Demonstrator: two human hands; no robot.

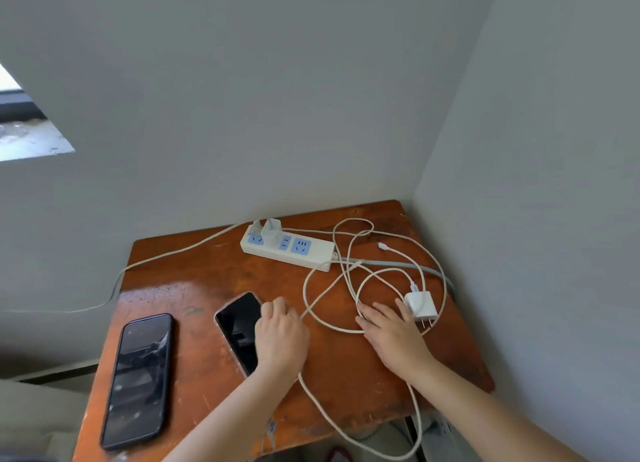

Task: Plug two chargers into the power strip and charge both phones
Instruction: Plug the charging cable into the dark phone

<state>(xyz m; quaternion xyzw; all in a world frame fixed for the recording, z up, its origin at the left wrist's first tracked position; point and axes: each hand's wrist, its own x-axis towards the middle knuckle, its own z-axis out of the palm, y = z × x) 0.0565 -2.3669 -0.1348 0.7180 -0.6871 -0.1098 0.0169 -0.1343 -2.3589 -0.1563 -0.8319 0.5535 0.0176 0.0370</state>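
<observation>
Table (214, 281): a worn wooden top is sitting in a room corner, carrying all the task items.
Power strip (289, 248): it is lying at the far edge; one white charger (270, 231) is already standing plugged in near its left end, and the sockets to the right are showing free.
Second charger (419, 306): it is lying unplugged at the right, prongs pointing toward the near edge, with a cable (349, 274) looping across the table between it and the strip.
Loose cable tip (382, 246): it is resting right of the strip, connected to nothing.
Phones: the dark phone (138, 378) is lying at the near left; the second phone (239, 326) is lying at centre, screen up.
Left hand (280, 337): it is resting over the right edge of the second phone, fingers curled; whether it is gripping the phone cannot be told.
Right hand (393, 333): it is lying flat and spread on the cable loops, fingertips just beside the second charger, holding nothing.
Handling: the charger is probably light, rigid and smooth; taking it by its flat sides, clear of the prongs, is advised. The cable is limp and liable to snag, so dragging loops should be expected.
</observation>
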